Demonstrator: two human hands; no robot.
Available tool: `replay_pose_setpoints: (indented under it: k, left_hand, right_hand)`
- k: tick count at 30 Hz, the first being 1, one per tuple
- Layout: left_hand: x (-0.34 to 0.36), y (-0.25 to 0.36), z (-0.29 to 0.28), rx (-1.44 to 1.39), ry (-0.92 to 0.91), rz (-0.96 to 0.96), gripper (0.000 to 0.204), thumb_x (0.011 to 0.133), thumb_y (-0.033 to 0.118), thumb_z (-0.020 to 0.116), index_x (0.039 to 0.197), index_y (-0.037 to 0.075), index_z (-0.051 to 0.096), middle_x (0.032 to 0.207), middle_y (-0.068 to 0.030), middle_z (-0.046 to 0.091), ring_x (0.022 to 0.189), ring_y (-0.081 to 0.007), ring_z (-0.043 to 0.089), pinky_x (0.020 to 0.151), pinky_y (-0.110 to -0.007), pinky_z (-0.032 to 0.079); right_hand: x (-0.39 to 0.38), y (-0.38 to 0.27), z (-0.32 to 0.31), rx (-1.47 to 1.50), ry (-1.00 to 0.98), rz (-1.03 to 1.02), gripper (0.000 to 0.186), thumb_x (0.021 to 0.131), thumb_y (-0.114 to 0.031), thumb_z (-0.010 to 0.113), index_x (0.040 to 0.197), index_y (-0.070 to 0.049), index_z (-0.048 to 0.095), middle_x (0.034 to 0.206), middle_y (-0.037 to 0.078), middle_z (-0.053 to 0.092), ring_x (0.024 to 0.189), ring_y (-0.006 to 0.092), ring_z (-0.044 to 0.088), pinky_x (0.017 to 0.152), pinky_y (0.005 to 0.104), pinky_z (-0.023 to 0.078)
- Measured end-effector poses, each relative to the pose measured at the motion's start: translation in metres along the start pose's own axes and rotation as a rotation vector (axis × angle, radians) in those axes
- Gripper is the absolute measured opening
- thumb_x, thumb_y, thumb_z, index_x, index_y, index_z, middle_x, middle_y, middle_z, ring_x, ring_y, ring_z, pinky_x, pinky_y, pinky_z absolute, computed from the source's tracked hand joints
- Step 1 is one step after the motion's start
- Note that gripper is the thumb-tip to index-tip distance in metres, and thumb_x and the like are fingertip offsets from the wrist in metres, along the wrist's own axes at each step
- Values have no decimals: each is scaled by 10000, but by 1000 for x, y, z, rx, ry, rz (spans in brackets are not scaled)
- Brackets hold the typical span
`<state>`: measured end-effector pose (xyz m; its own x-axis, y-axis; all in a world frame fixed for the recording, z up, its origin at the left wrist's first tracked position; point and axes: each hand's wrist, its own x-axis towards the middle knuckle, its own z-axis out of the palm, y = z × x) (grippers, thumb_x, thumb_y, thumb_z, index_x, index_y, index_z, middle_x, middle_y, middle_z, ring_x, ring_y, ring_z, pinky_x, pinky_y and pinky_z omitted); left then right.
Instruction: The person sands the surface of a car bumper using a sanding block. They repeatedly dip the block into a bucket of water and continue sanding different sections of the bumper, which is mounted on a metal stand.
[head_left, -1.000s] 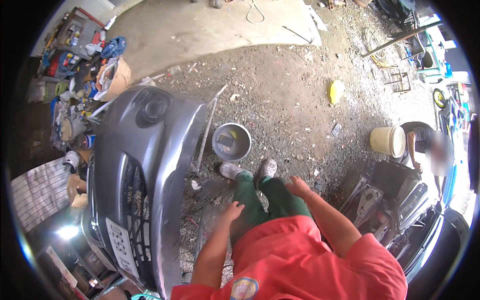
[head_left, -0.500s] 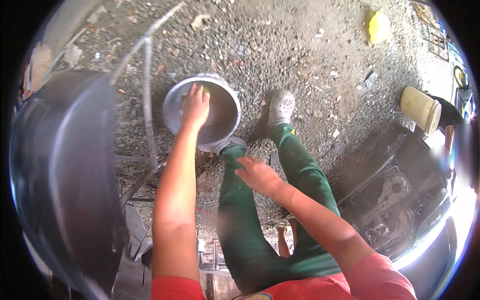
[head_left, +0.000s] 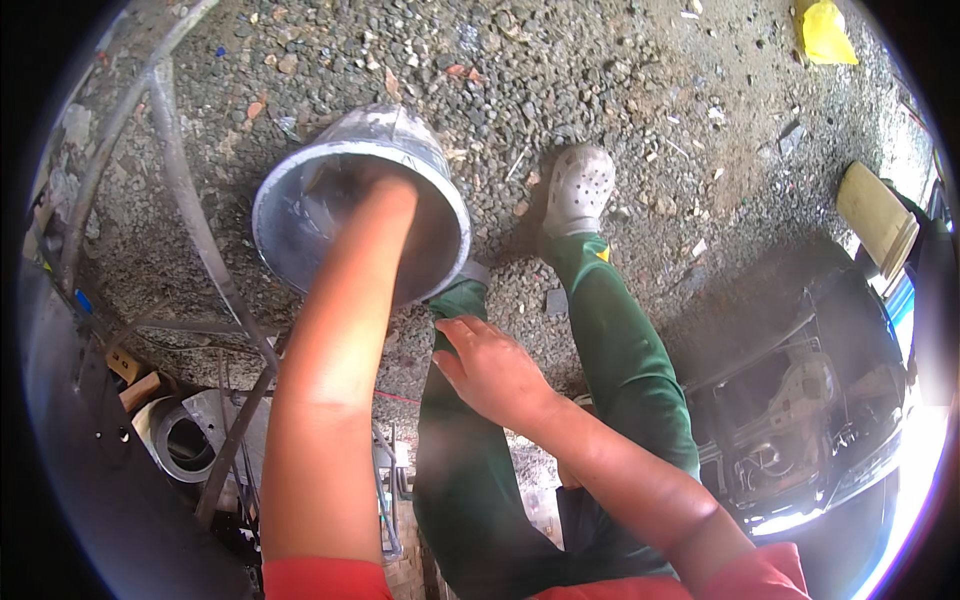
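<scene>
A round grey bucket stands on the gravel in front of my left foot, its mouth tilted toward me. My left hand reaches down inside it; the fingers are lost in the dark, murky interior, so their grip is hidden. Across the green trousers, my right hand lies on the left leg around the knee. Its fingers are stretched out, the thumb stands apart, and it holds nothing.
Bent metal tubing rises left of the bucket, with a dark panel nearer me. A dark moulded panel lies at right, below a cream container. A yellow bag lies far right on the gravel.
My left hand has gone deeper into the bucket, and the bucket now leans more toward me. The right hand stays on the leg. The view has shifted closer.
</scene>
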<state>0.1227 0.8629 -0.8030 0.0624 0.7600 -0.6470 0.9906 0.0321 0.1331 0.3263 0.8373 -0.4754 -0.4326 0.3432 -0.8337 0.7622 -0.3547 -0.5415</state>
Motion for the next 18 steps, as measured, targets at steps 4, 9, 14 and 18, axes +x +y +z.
replay_pose_setpoints:
  k: [4, 9, 14, 18]
  left_hand:
    - [0, 12, -4, -4, -59, 25, 449, 981, 269, 499, 1356, 26, 541, 1300, -189, 591, 1206, -314, 548, 1052, -402, 412]
    - [0, 1, -5, 9, -108, 2, 420, 979, 261, 526, 1315, 13, 571, 1231, -174, 633, 1132, -296, 593, 1000, -385, 446]
    - [-34, -16, -17, -12, -211, -84, 393, 977, 252, 553, 1275, 0, 600, 1161, -158, 675, 1057, -278, 638, 949, -368, 481]
    - [-83, 10, -74, -541, -183, -313, 373, 975, 245, 574, 1242, -10, 624, 1105, -146, 708, 997, -263, 674, 907, -354, 508]
  right_hand:
    - [6, -1, -10, 18, 86, 7, 364, 922, -196, 631, 1225, 2, 584, 1196, 204, 646, 1085, 376, 647, 929, 473, 522]
    - [10, -5, -17, 35, 94, 5, 364, 926, -194, 624, 1226, 8, 582, 1163, 226, 651, 1066, 387, 651, 931, 465, 524]
    - [17, -15, -21, 84, 74, 7, 373, 929, -195, 616, 1230, 23, 581, 1134, 244, 656, 1065, 398, 646, 937, 463, 522]
    - [25, -8, -28, 146, 166, 16, 369, 943, -203, 607, 1226, 33, 585, 1158, 252, 651, 1095, 404, 633, 959, 466, 511]
